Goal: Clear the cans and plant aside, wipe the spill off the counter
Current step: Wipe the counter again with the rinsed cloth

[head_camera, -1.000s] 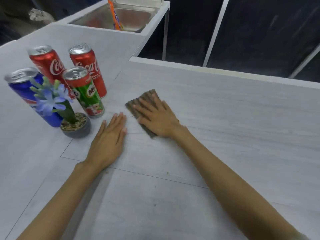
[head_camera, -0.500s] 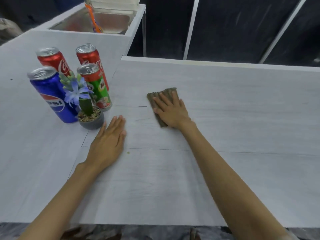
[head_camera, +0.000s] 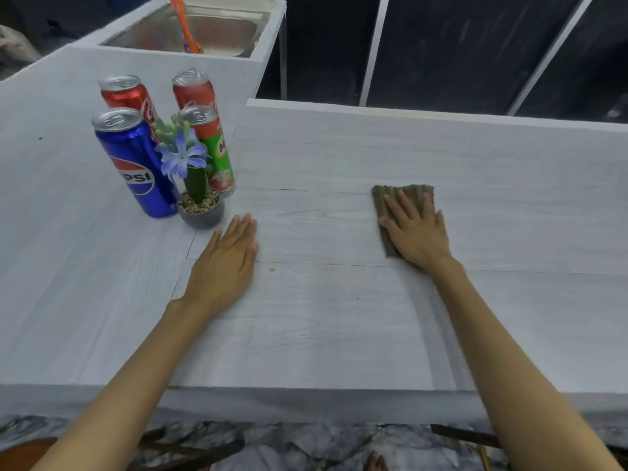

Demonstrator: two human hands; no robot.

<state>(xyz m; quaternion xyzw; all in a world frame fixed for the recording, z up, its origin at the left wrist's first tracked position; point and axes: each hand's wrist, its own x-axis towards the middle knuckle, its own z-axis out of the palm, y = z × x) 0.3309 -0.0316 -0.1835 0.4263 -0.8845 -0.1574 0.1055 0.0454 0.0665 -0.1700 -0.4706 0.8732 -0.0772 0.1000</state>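
Observation:
My right hand (head_camera: 414, 229) lies flat, fingers straight, pressing a brown cloth (head_camera: 380, 198) onto the white counter (head_camera: 339, 317). My left hand (head_camera: 227, 263) rests palm down on the counter, just right of a small potted plant (head_camera: 198, 205) with a blue flower. Behind the plant stand a blue Pepsi can (head_camera: 136, 161), a green Milo can (head_camera: 214, 151) and two red Coca-Cola cans (head_camera: 127, 96) (head_camera: 193, 91), grouped at the left. A tiny yellowish speck (head_camera: 272, 269) lies between my hands.
A steel sink (head_camera: 204, 28) with an orange item in it sits at the back left. The counter's far edge (head_camera: 407, 112) drops to a dark gap. The near edge (head_camera: 306, 399) is close to my body, with marbled floor below.
My right hand has slid the cloth to the right, away from the cans. My left hand stays flat beside the plant. The view has pulled back, showing the counter's near edge.

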